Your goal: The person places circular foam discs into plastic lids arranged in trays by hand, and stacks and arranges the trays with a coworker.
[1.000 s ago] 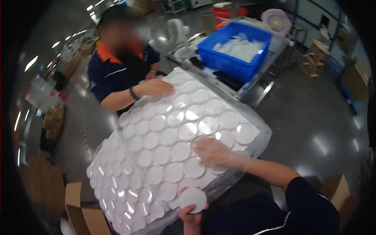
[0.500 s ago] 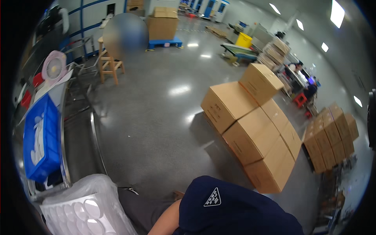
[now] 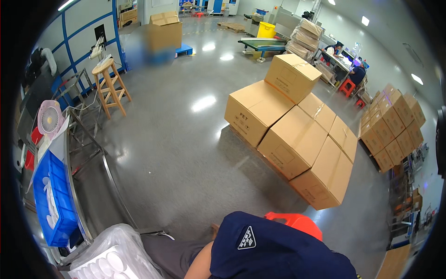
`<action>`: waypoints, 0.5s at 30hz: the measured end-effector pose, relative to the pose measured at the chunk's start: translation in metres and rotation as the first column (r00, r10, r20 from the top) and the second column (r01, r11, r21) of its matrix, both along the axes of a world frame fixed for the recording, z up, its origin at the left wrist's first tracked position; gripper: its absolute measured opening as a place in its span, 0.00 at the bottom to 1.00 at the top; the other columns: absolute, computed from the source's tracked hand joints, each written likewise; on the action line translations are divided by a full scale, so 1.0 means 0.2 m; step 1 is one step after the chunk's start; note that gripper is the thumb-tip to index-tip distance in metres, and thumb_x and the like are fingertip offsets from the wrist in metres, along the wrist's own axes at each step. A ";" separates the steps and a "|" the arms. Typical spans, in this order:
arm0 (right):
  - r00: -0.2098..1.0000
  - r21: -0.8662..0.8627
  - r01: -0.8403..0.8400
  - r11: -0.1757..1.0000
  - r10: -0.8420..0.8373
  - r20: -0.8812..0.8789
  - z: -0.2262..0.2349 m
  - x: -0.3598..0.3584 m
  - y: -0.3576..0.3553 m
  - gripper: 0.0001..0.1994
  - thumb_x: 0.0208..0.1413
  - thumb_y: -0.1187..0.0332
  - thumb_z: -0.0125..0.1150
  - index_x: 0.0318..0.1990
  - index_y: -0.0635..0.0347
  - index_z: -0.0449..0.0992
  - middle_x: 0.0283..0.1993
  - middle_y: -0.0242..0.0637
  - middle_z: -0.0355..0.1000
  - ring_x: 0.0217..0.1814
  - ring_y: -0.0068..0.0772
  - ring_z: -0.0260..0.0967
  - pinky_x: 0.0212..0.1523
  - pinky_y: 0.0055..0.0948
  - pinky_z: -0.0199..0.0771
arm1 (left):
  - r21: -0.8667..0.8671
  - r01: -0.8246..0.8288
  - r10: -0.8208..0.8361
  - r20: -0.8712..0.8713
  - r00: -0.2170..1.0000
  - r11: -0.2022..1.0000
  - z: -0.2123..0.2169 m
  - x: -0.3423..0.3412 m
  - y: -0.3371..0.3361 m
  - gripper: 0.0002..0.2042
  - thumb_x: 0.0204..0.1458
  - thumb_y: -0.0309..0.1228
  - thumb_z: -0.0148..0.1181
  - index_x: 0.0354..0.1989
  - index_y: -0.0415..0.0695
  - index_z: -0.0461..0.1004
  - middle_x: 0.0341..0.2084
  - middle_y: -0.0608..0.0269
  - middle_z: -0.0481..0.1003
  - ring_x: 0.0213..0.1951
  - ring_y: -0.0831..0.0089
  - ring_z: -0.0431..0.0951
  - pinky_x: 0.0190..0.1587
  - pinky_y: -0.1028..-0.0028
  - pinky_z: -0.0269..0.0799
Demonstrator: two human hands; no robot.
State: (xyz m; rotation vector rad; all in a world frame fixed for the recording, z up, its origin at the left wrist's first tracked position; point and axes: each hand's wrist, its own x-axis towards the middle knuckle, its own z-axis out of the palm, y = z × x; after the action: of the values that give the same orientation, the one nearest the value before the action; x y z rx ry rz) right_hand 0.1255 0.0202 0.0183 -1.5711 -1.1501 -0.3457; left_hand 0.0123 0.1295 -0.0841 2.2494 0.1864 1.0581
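Neither of my hands shows in the head view. A bare part of my arm (image 3: 200,264) comes out of a navy sleeve (image 3: 274,246) at the lower edge, and what lies beyond it is cut off. Nearest to the arm, at the lower left, is a clear plastic bag (image 3: 121,232) around rows of white round pieces (image 3: 108,265). A blue plastic crate (image 3: 56,204) with white pieces inside stands just beyond, on a metal-framed table (image 3: 78,200).
Large cardboard boxes (image 3: 292,135) stand grouped at the right, with more stacked boxes (image 3: 392,125) behind. A red plastic stool (image 3: 299,224) shows past my sleeve. At the left are a pink fan (image 3: 50,117) and a wooden stool (image 3: 110,88). Seated people (image 3: 355,74) work far off.
The view has shifted, bringing the red stool into sight behind my sleeve. The crate and bag sit lower in the picture. A blurred patch at the back has moved slightly.
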 end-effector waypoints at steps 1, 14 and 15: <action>1.000 0.000 -0.003 1.000 0.003 0.012 0.00 -0.01 0.01 0.13 0.48 0.59 0.51 0.24 0.61 0.68 0.25 0.42 0.66 0.28 0.43 0.66 0.28 0.38 0.66 | 0.052 -0.018 0.017 0.033 0.999 0.998 0.01 -0.01 0.02 0.27 0.27 0.43 0.72 0.33 0.40 0.66 0.31 0.59 0.68 0.33 0.69 0.70 0.37 0.74 0.69; 0.864 0.092 -0.094 0.991 0.127 -0.487 0.04 -0.06 0.05 0.10 0.44 0.61 0.53 0.26 0.58 0.72 0.22 0.46 0.68 0.23 0.43 0.66 0.25 0.36 0.64 | 0.564 -0.236 0.139 0.210 0.968 0.791 0.00 -0.20 0.47 0.29 0.24 0.42 0.75 0.32 0.41 0.65 0.28 0.61 0.68 0.29 0.72 0.69 0.32 0.77 0.69; 0.853 0.067 -0.097 0.993 0.117 -0.509 0.02 -0.07 0.05 0.10 0.44 0.61 0.53 0.27 0.57 0.72 0.22 0.45 0.69 0.23 0.43 0.66 0.25 0.36 0.64 | 0.564 -0.232 0.135 0.209 0.969 0.793 -0.02 -0.19 0.46 0.29 0.24 0.42 0.75 0.32 0.41 0.65 0.28 0.61 0.68 0.29 0.72 0.69 0.32 0.77 0.69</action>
State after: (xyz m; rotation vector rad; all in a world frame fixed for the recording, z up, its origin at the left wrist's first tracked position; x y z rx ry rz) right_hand 0.1113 0.0305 0.0228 -1.4368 -0.7990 0.1278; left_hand -0.0267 0.2225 -0.0878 2.7128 0.0037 1.5661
